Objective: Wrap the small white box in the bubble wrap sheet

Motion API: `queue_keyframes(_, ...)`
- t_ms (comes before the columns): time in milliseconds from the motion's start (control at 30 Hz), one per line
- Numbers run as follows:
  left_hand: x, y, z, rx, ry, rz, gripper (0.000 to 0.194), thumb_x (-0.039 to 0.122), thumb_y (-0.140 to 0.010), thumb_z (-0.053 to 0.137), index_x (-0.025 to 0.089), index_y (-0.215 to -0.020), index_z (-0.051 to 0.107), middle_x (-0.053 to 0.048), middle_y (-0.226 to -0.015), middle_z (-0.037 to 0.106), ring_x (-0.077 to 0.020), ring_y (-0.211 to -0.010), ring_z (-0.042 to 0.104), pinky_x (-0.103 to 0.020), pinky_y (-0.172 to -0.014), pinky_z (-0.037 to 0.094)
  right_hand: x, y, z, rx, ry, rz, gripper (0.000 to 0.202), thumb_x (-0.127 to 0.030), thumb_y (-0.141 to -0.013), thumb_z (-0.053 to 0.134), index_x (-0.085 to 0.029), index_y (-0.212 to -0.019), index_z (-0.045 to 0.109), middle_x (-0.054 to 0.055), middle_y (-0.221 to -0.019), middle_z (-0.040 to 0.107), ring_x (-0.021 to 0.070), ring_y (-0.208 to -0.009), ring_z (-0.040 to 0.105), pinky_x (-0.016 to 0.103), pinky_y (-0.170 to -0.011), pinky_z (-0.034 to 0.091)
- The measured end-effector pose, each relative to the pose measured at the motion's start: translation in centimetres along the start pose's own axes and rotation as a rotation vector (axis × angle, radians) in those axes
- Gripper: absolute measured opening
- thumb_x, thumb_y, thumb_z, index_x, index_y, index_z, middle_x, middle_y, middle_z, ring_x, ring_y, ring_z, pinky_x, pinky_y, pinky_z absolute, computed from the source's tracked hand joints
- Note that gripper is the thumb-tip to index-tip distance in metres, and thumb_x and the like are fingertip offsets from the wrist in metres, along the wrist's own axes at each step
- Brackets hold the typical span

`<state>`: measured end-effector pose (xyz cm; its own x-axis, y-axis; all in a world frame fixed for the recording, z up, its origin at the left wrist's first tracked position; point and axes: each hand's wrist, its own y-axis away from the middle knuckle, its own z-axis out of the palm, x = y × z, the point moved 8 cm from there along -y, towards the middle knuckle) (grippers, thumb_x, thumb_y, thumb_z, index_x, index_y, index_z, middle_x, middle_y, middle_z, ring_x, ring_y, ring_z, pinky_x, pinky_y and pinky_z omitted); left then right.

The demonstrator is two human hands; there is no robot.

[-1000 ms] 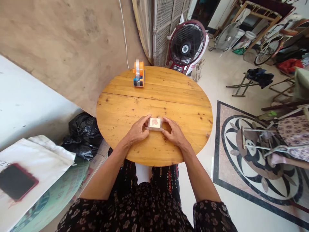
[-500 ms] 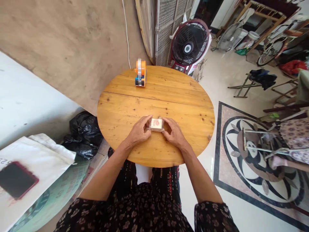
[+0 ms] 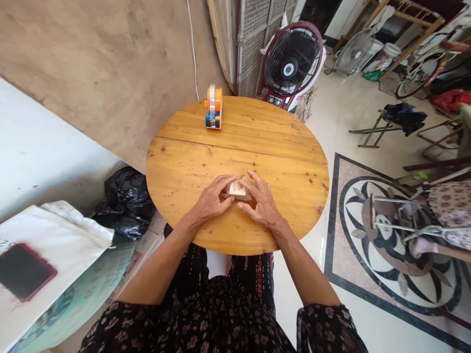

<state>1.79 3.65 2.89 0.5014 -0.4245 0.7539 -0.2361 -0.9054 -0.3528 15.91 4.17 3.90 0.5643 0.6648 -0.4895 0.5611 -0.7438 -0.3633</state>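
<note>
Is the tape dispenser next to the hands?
No, the tape dispenser stands at the table's far edge, well apart from both hands around the small box.

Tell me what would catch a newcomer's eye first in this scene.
At the near middle of the round wooden table, the left hand and right hand close around a small wrapped packet. An orange tape dispenser stands alone at the table's far edge. Behind the table a black fan stands on the floor.
</note>
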Motion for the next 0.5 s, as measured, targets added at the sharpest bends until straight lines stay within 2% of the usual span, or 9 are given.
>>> queue_keyframes(367, 0.01, -0.13, -0.04, -0.001, 0.024, -0.026, 0.057, 0.009, -0.075, 0.056, 0.020, -0.131, 0.049, -0.008, -0.127, 0.056, -0.0216, -0.113, 0.055, -0.037, -0.097, 0.048, -0.39, -0.14, 0.24, -0.017, 0.008, -0.032, 0.055, -0.055, -0.088, 0.052, -0.027, -0.135, 0.049, 0.012, -0.154, 0.028, 0.0302, -0.138, 0.034, 0.052, -0.107, 0.032)
queue_keyframes(500, 0.00, -0.07, 0.01, -0.001, 0.023, -0.018, 0.056, 0.011, -0.076, 0.055, 0.020, -0.131, 0.049, -0.009, -0.127, 0.056, -0.0216, -0.111, 0.056, -0.036, -0.095, 0.049, -0.46, -0.12, -0.47, 0.034, -0.049, -0.032, 0.049, -0.052, -0.087, 0.054, -0.027, -0.130, 0.054, 0.010, -0.154, 0.029, 0.0305, -0.139, 0.034, 0.052, -0.108, 0.032)
